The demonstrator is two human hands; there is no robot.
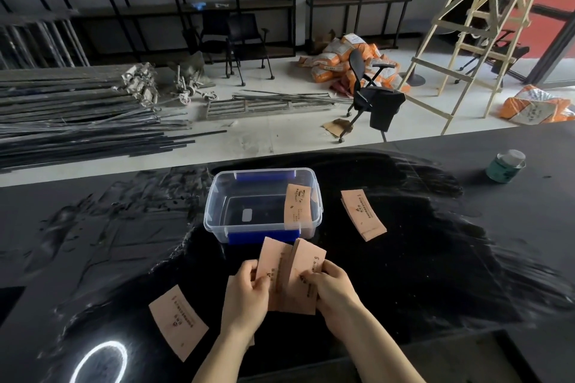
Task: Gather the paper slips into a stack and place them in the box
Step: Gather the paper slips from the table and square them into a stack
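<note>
Both hands hold an uneven bundle of pink paper slips (287, 274) just in front of the clear plastic box (217, 211). My left hand (247, 295) grips the bundle's left side and my right hand (333, 288) grips its right side. One slip (297, 207) leans inside the box against its right wall. A small pile of slips (362, 214) lies on the black table to the right of the box. A single slip (177, 322) lies at the lower left, and another is partly hidden under my left wrist.
The box has blue latches (263, 236) front and back and stands on a black table (435, 258). A green tin with a clear lid (505, 166) sits at the far right. Beyond the table's far edge are a chair, metal bars, sacks and a wooden ladder.
</note>
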